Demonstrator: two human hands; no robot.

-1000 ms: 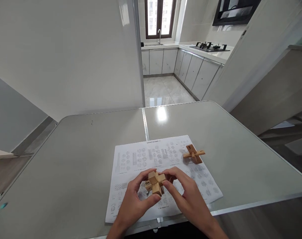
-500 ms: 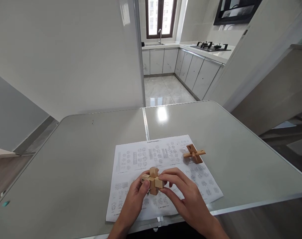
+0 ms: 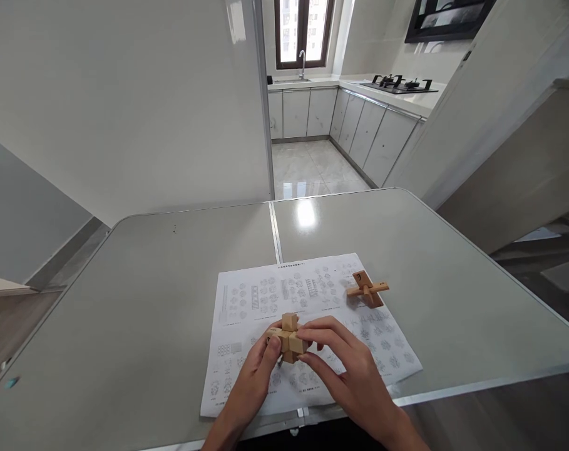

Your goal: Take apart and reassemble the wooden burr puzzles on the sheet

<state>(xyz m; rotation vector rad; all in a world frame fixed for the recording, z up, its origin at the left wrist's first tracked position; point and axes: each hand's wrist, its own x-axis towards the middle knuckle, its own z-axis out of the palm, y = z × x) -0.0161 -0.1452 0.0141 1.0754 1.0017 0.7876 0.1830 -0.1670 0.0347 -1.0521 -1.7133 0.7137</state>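
Smooth wooden block cluster (image 3: 290,339), glossy tabletop (image 3: 171,300).

Looks like someone's home to me: there's a kitchen (image 3: 369,44) in the back with a stove (image 3: 399,86), a tap (image 3: 302,65) in front of the window (image 3: 303,31), white cabinets (image 3: 296,114) and shiny floor tiles (image 3: 307,161).

Single head-worn view, facing forward and down over the pale grey, metal-edged tabletop (image 3: 406,250); near edge close below. White marbled kitchen cabinets (image 3: 296,114) well beyond, towards frame top.
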